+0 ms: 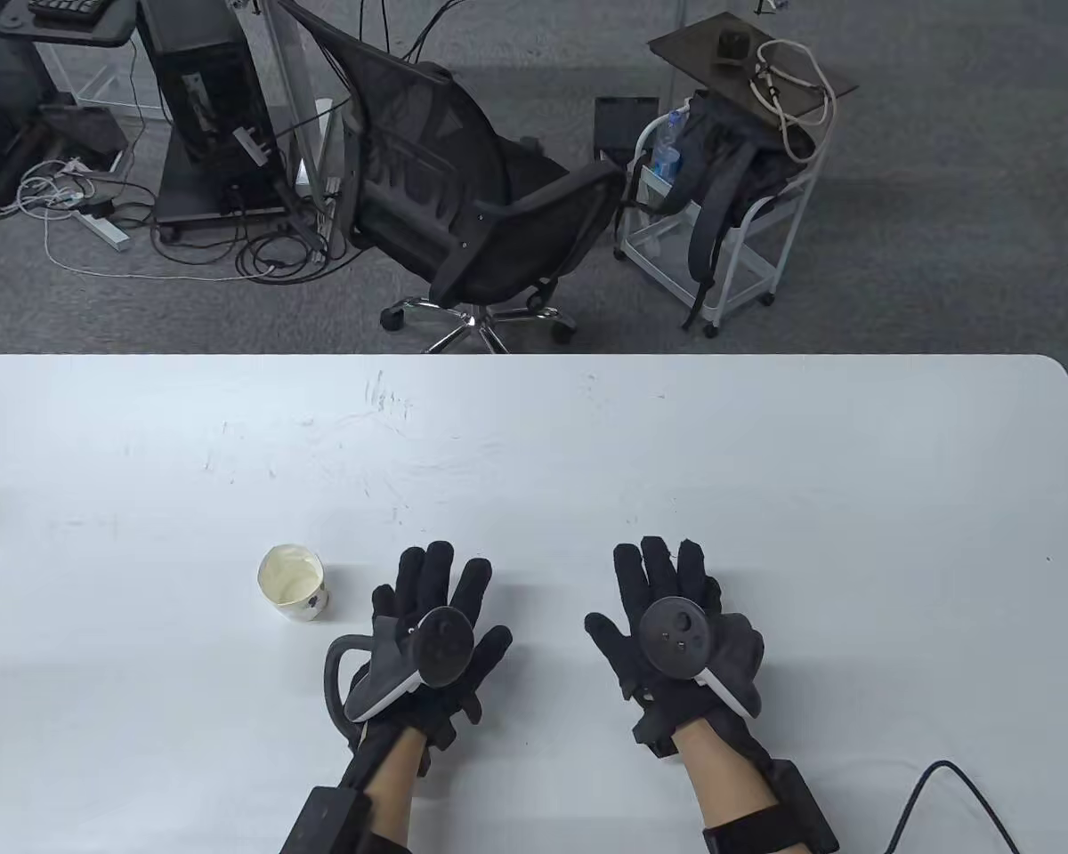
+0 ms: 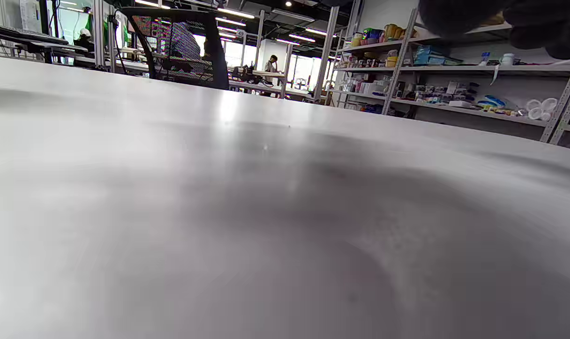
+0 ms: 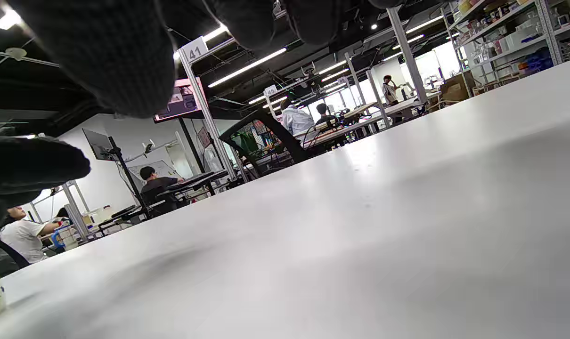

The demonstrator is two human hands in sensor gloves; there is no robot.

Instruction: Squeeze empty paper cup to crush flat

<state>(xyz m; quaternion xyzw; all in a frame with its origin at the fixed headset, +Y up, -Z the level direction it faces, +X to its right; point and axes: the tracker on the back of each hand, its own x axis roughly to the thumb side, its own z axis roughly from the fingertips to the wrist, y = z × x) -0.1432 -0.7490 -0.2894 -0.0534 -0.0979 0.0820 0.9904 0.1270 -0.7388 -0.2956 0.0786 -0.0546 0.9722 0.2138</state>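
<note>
Left hand flat; paper cup just left.

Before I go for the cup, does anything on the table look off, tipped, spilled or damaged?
Nothing stands out. The paper cup stands upright and uncrushed on the table, apart from the left hand. Both hands lie flat with fingers spread, the right hand too. No spill shows.
</note>
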